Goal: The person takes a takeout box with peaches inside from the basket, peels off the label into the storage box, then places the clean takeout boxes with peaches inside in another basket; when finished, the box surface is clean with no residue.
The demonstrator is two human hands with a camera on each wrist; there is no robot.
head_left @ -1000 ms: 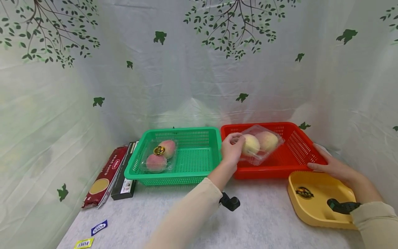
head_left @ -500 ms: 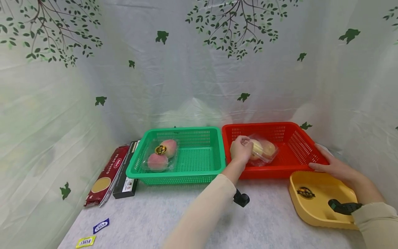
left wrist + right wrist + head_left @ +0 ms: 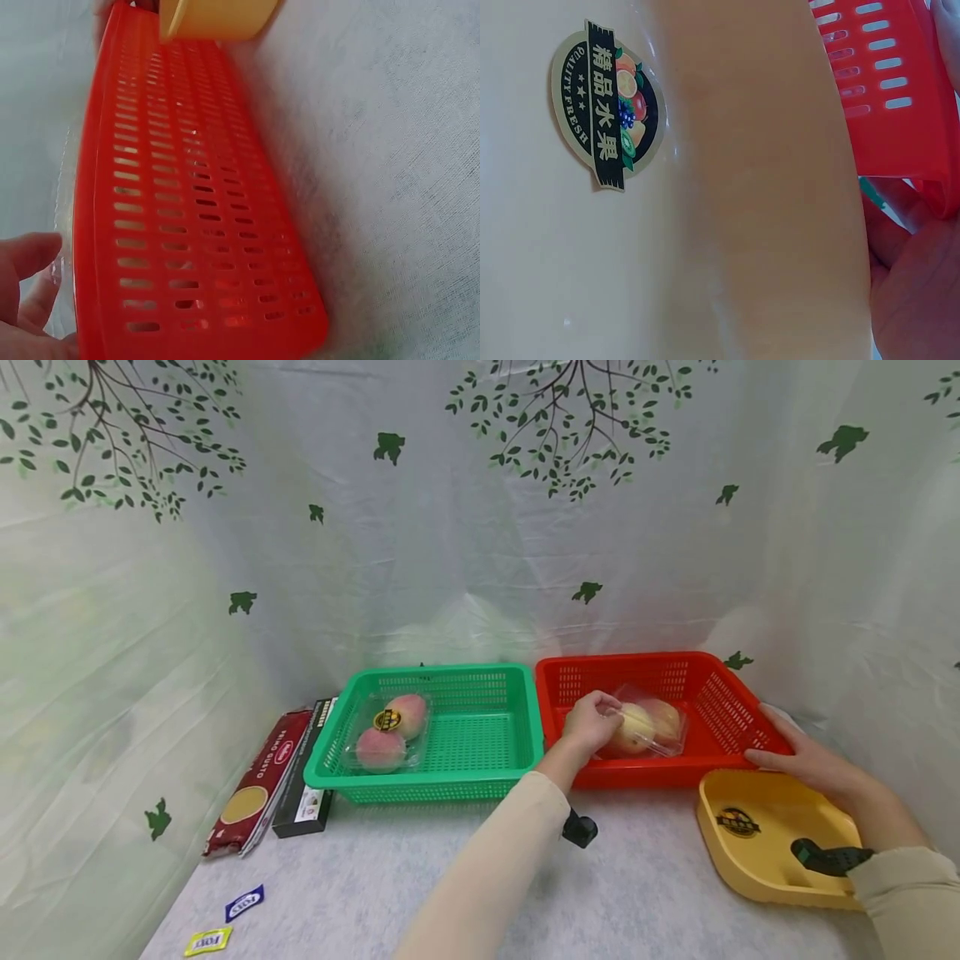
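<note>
My left hand [image 3: 592, 724] reaches over the front left of the red basket [image 3: 630, 772] and pinches the left end of a clear plastic fruit box [image 3: 649, 727]. Two pale yellow peaches show inside the box, which sits tilted within the basket. The left wrist view has the thumb and fingers [image 3: 34, 253] above the basket rim; most of the box is hidden behind the red wall there. At the basket's right front corner, my right hand [image 3: 813, 767] grips the rim, thumb on the near side. The right wrist view shows its palm [image 3: 919, 289] under that red corner.
A green basket [image 3: 442, 789] holding a clear box of two pink peaches [image 3: 381, 750] stands left. A yellow tray [image 3: 780, 835] sits in front of the right hand. Farther left lie a dark red packet [image 3: 258, 781], a black box [image 3: 300, 810] and two small sachets [image 3: 244, 902].
My left hand has lowered the clear box of yellow peaches into the red basket, then shifted it slightly right. The right hand keeps its place on the basket corner.
</note>
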